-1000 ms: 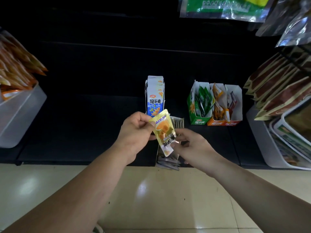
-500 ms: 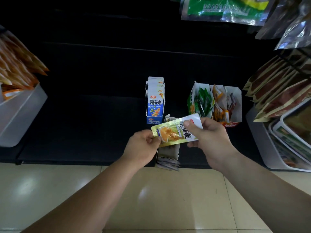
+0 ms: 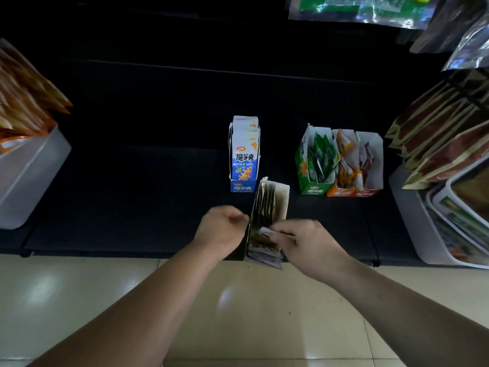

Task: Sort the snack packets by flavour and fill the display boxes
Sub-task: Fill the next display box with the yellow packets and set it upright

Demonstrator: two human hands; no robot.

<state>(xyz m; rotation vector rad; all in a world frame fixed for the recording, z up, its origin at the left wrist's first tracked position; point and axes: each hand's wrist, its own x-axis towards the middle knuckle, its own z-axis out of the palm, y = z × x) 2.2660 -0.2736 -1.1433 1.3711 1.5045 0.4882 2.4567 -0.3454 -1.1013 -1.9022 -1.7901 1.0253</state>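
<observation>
Yellow foil was out in the open half a second ago, held level between both my hands above the shelf. Now the packet is down in the near box, slotted at the front of the row already standing there, with only its pale top edge showing. My right hand has followed it down. Its fingers seem to pinch that edge, though motion blur softens the grip. My left hand has let go of the packet. Its fingers are curled with nothing in them that I can see, and it sits just beside the box's left wall; whether it touches I cannot tell.

I take that as one more packet sorted to its flavour. The near box looks well filled but not jammed. Behind it the blue box is packed tight, while the green box, orange box and red box to the right look only partly stocked.

The near box stands right at the shelf's front lip, so I judge a hard push could tip it toward the floor. What remains is to seat the packet gently, release it, and fetch the next. I see no loose packets from here.
</observation>
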